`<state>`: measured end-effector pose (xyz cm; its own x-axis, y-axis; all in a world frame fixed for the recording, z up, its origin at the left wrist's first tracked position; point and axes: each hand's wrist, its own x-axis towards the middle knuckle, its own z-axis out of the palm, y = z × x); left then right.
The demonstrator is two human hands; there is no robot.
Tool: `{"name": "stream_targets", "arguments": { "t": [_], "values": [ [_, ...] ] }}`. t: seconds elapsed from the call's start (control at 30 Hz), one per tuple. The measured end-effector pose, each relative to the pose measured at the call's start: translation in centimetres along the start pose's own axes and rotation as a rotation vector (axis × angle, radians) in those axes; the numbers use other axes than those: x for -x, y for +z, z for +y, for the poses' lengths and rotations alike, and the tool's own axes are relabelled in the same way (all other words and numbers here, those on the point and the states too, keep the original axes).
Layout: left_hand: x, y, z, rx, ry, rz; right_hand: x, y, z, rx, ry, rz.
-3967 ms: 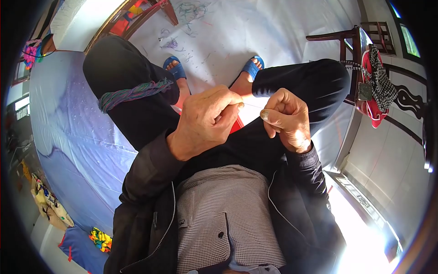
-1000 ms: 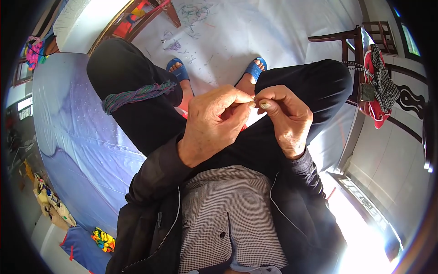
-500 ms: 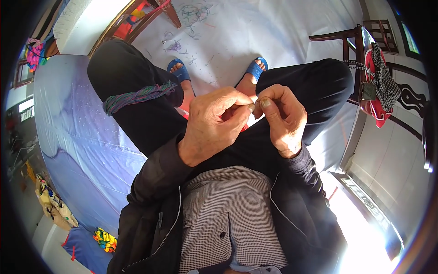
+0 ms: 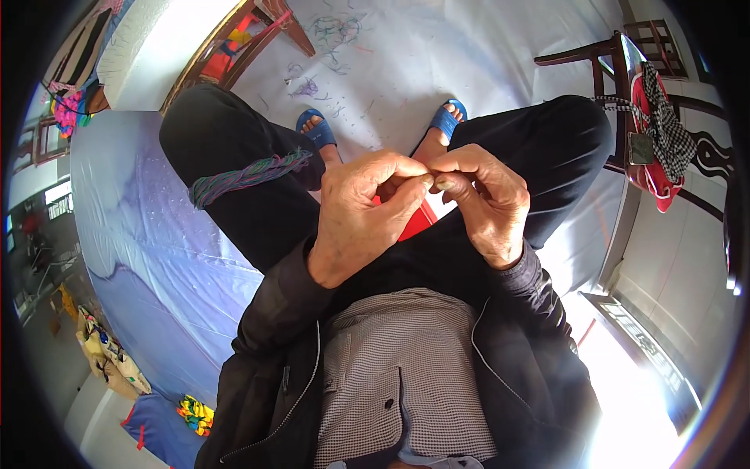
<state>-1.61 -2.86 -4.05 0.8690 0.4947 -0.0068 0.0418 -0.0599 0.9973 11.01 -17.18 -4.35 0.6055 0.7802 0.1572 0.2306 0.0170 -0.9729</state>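
Above my lap, my left hand (image 4: 365, 213) and my right hand (image 4: 487, 202) meet at their fingertips. Each one pinches thumb against forefinger, and whatever lies between the tips is too small to make out. A skein of thin green and purple thread (image 4: 248, 179) is draped over my left thigh, left of my left hand. Below and behind the hands, a flat red thing (image 4: 418, 222) shows between my thighs, partly hidden by the fingers.
Blue slippers (image 4: 316, 130) are on my feet. Loose thread scraps (image 4: 334, 33) litter the pale floor sheet. A wooden frame (image 4: 234, 55) stands at the far left, a dark wooden chair (image 4: 617, 74) with a red bag (image 4: 660, 184) at right. Bright yellow and multicoloured bundle (image 4: 195, 415) lies lower left.
The view has shifted slightly, so the surroundings sit a little to the right. My fingertips remain together with the fingers slightly rearranged, and more of the red thing shows beneath them.
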Motion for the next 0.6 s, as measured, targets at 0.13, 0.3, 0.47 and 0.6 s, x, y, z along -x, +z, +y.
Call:
{"name": "stream_targets", "arguments": {
  "t": [0.13,0.3,0.47,0.6],
  "values": [
    [-0.5,0.5,1.3,-0.145,0.046,-0.044,0.3,-0.6,-1.3,0.151,0.074,0.091],
    [0.1,0.3,-0.2,-0.204,-0.049,0.032,0.3,-0.1,0.5,0.253,-0.049,0.072],
    [-1.0,1.8,-0.4,-0.148,0.008,0.042,-0.3,-1.7,0.7,0.295,-0.136,0.096],
    [-2.3,2.8,-0.9,-0.142,0.033,0.094,-1.4,-5.9,0.9,0.376,-0.115,0.096]
  ]
}}
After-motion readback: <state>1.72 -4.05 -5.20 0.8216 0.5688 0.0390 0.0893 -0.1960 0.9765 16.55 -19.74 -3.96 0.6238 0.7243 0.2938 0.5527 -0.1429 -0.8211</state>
